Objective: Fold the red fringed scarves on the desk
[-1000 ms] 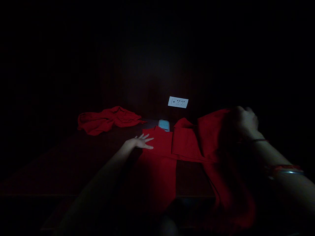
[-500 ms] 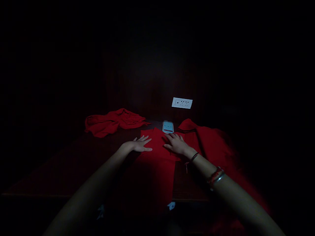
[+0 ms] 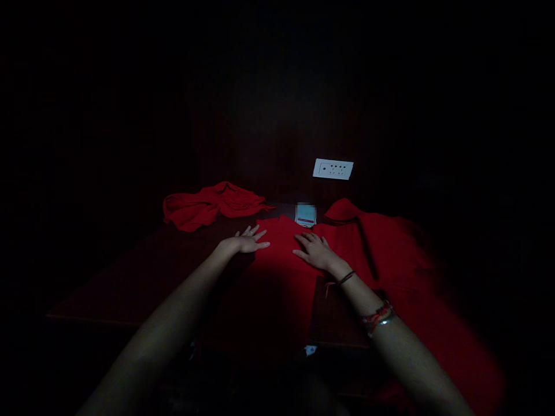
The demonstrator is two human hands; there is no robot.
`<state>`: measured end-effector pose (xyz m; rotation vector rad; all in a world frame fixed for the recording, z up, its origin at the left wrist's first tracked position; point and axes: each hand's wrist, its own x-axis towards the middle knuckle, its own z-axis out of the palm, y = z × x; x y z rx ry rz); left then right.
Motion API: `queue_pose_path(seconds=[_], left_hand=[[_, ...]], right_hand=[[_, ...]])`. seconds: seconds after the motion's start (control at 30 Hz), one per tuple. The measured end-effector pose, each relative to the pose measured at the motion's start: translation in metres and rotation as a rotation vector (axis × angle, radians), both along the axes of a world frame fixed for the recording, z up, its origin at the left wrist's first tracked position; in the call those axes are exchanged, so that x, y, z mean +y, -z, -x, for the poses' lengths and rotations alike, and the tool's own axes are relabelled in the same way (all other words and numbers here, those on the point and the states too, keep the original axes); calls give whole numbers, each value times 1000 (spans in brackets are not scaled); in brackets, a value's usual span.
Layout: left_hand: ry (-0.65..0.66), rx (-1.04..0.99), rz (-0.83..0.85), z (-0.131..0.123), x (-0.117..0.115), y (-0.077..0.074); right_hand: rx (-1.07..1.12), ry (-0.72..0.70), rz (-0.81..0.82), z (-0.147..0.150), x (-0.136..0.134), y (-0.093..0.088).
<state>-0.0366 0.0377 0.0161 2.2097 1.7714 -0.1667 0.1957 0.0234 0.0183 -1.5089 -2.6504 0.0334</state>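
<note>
A piece of red cloth lies spread on the dark table in front of me and hangs over its near edge. On its left side my left hand rests palm down, fingers apart, with a ring on one finger. My right hand lies flat on the cloth's right side, its fingers spread. Neither hand grips the fabric. Shadow dims the lower part of the cloth.
A crumpled red cloth lies at the back left. More red fabric covers the right side and drapes down. A lit phone sits behind the hands. A white socket panel is on the back wall. The table is dark.
The whole view has shifted, so everything appears a little higher and farther right. Both hands stay flat on the cloth, in nearly the same places on it.
</note>
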Motion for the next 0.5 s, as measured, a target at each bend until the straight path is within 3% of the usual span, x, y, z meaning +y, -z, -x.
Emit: queue_pose_path(seconds=[0.13, 0.23, 0.37, 0.5], left_hand=[[-27, 44, -10, 1, -1, -5], [-55, 82, -50, -1, -10, -19], [-34, 82, 14, -8, -27, -38], [112, 39, -50, -13, -32, -36]], right_hand=[[-36, -36, 115, -1, -3, 4], [-63, -16, 161, 2, -4, 6], [-27, -38, 36, 7, -8, 2], [34, -207, -70, 6, -20, -18]])
